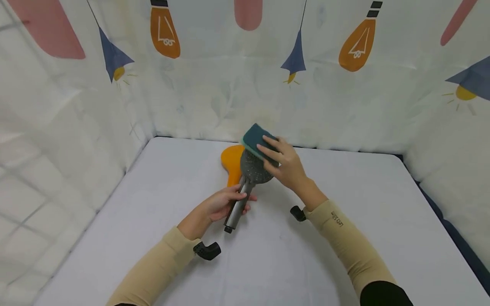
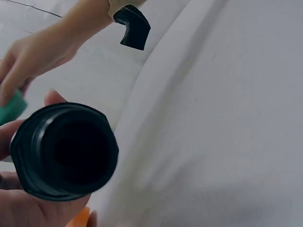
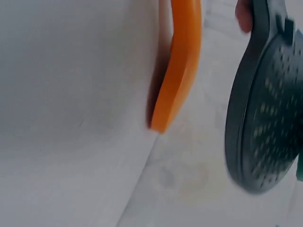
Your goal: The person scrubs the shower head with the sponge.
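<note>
A grey handheld shower head (image 1: 255,168) is held up above the table, its dotted nozzle face showing in the head and right wrist views. My left hand (image 1: 222,205) grips its handle, and the dark open threaded end (image 2: 66,151) fills much of the left wrist view. My right hand (image 1: 286,163) holds a sponge (image 1: 257,138), dark teal on one side and lighter green on the other, at the upper edge of the nozzle face. Whether sponge and face touch is hard to tell. Behind the shower head lies an orange object (image 1: 231,160) with a rounded head and narrow handle, partly hidden.
A white-covered table (image 1: 172,170) stretches beneath both arms. Cloth walls (image 1: 229,97) printed with lamps and bulbs stand behind it and at the sides. Black curved pieces (image 1: 208,250) stick out from both sleeve cuffs.
</note>
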`<action>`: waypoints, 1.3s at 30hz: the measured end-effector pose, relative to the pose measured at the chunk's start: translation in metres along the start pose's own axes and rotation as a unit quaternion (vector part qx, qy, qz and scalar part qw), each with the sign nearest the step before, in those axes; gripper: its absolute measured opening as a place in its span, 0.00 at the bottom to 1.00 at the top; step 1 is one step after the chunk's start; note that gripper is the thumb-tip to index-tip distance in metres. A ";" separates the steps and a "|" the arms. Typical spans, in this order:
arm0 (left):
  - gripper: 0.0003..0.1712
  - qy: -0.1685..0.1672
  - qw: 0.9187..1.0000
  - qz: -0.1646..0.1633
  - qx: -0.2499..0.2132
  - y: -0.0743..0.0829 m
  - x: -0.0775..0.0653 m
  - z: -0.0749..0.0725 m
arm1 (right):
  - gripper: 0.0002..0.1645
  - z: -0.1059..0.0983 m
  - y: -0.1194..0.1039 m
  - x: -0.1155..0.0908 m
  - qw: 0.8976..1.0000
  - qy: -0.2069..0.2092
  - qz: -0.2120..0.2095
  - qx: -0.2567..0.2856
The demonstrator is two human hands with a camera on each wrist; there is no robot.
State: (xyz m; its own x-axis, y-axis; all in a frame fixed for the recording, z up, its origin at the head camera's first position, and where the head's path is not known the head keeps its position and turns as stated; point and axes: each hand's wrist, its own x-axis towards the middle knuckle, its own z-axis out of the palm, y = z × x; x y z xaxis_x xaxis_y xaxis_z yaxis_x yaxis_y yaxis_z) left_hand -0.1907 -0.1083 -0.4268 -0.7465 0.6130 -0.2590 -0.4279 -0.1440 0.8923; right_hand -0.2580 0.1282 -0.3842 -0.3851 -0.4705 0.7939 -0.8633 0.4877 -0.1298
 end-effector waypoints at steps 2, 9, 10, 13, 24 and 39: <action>0.33 -0.005 1.000 -0.001 0.007 -0.001 0.001 0.002 | 0.25 0.004 -0.011 0.003 0.998 -0.025 -0.052 -0.006; 0.33 -0.009 1.000 -0.005 0.012 -0.004 0.001 0.001 | 0.25 -0.002 -0.001 0.000 0.999 -0.006 -0.033 -0.007; 0.33 -0.010 1.000 -0.005 0.012 -0.004 0.001 0.001 | 0.25 -0.005 0.006 -0.003 1.000 0.007 0.004 0.001; 0.34 -0.015 1.000 -0.003 0.007 -0.004 0.000 -0.001 | 0.25 -0.011 0.025 -0.014 0.994 0.020 0.106 0.027; 0.35 -0.009 1.000 0.001 0.017 -0.003 0.006 0.001 | 0.24 -0.007 0.016 -0.007 0.982 0.019 0.172 0.076; 0.31 -0.016 1.000 0.003 0.007 -0.004 0.005 -0.003 | 0.28 0.008 -0.026 -0.005 0.990 -0.058 -0.126 -0.038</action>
State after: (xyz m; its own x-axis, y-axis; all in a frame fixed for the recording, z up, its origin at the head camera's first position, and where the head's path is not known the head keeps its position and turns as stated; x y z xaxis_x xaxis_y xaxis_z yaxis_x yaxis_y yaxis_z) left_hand -0.1941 -0.1071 -0.4326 -0.7325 0.6362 -0.2424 -0.4159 -0.1363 0.8991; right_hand -0.2366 0.1119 -0.3895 -0.2001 -0.6627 0.7217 -0.9113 0.3965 0.1114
